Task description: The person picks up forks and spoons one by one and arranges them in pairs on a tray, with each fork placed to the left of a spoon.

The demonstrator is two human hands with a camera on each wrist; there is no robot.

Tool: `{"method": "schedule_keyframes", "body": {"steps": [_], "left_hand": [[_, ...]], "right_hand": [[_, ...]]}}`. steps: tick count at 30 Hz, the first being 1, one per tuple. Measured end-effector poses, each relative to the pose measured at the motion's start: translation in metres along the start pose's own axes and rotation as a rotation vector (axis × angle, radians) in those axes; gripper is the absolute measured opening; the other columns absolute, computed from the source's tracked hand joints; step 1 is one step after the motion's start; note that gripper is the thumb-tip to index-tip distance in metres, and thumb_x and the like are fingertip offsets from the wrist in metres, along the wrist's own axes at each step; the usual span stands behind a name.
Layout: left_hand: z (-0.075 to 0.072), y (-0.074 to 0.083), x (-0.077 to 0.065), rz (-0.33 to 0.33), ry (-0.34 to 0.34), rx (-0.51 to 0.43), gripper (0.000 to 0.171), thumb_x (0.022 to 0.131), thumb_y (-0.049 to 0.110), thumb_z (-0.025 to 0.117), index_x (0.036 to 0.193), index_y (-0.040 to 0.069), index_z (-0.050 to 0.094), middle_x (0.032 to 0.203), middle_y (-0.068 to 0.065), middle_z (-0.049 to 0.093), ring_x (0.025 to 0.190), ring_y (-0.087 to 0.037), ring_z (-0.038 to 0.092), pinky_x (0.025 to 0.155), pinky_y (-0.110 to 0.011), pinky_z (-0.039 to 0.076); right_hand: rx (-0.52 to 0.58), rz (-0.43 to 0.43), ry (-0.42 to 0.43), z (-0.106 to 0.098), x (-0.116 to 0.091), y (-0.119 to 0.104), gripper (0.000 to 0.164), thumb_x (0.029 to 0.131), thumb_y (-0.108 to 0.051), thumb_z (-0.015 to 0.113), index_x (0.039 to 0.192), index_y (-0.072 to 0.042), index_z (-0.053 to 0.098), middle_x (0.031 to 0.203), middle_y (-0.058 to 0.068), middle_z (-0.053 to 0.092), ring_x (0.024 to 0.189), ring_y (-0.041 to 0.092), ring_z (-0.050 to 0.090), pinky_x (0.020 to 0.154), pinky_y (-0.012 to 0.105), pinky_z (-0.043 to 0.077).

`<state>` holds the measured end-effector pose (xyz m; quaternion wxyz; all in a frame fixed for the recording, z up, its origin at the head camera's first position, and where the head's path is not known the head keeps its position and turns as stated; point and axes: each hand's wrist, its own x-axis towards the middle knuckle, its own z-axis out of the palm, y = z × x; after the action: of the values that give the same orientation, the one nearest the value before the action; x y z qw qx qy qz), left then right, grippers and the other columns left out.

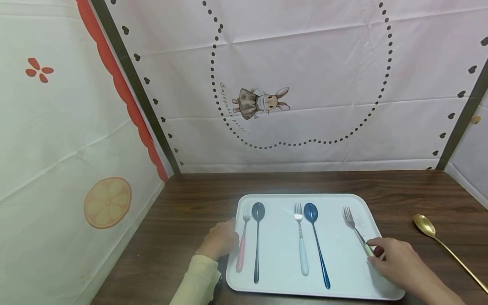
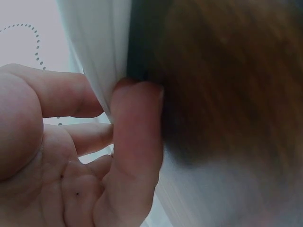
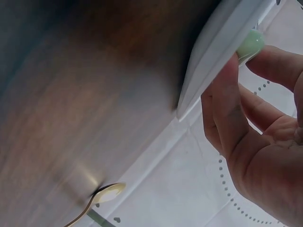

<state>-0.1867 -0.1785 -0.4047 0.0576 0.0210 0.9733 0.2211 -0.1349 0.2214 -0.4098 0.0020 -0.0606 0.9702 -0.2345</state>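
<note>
My left hand (image 1: 220, 239) grips the left rim of a white tray (image 1: 280, 254); in the left wrist view the tray's edge (image 2: 102, 42) runs between its fingers. At the tray's right side, my right hand (image 1: 398, 262) pinches the pale green handle of a fork (image 1: 359, 234), whose tines point away from me. The right wrist view shows that green handle (image 3: 251, 46) between thumb and finger, just above the tray. On the tray lie a pink-handled fork (image 1: 242, 241), a dark spoon (image 1: 257, 241), a light-blue-handled fork (image 1: 301, 241) and a blue spoon (image 1: 317, 241).
A gold spoon (image 1: 438, 240) lies on the brown wooden table (image 1: 179, 237), right of the tray. Behind the table hangs a white printed cloth (image 1: 324, 84) with a rabbit figure, and another cloth (image 1: 57, 148) covers the left side.
</note>
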Motion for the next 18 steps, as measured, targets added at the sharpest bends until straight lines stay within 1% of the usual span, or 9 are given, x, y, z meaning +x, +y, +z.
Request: {"method": "schedule_keyframes", "body": {"steps": [5,10,15,18], "left_hand": [[0.0004,-0.0002,0.0004,0.002,-0.001,-0.008,0.032,0.086,0.012,0.048,0.116,0.002,0.051,0.080,-0.007,0.053,0.062,-0.020,0.050,0.052,-0.036,0.045],[0.0001,-0.0003,0.0000,0.009,0.000,0.000,0.031,0.086,0.012,0.048,0.115,0.001,0.052,0.078,-0.007,0.052,0.061,-0.020,0.049,0.051,-0.036,0.044],[0.0001,0.0003,0.0000,0.000,-0.001,0.008,0.032,0.086,0.013,0.049,0.116,0.002,0.051,0.080,-0.008,0.053,0.062,-0.021,0.050,0.052,-0.037,0.045],[-0.0001,0.0008,0.0008,-0.008,-0.003,0.012,0.033,0.087,0.013,0.049,0.118,0.003,0.051,0.083,-0.008,0.054,0.064,-0.021,0.050,0.053,-0.038,0.045]], "right_hand": [[-0.008,-0.005,-0.001,0.0033,0.0013,-0.0027,0.033,0.072,-0.013,0.073,0.103,-0.001,0.066,0.073,-0.001,0.060,0.062,0.012,0.050,0.052,0.034,0.045],[-0.005,0.009,-0.020,0.0062,0.0042,-0.0054,0.036,0.072,-0.016,0.074,0.103,-0.002,0.065,0.072,-0.001,0.059,0.063,0.013,0.050,0.053,0.035,0.044],[-0.017,0.027,-0.024,0.0079,0.0038,-0.0070,0.045,0.072,-0.026,0.076,0.107,-0.001,0.064,0.073,0.000,0.058,0.064,0.014,0.051,0.054,0.035,0.046],[-0.024,0.031,-0.027,0.0077,-0.0001,-0.0069,0.050,0.070,-0.029,0.077,0.109,-0.001,0.063,0.074,0.001,0.057,0.064,0.013,0.051,0.054,0.034,0.046]]}}
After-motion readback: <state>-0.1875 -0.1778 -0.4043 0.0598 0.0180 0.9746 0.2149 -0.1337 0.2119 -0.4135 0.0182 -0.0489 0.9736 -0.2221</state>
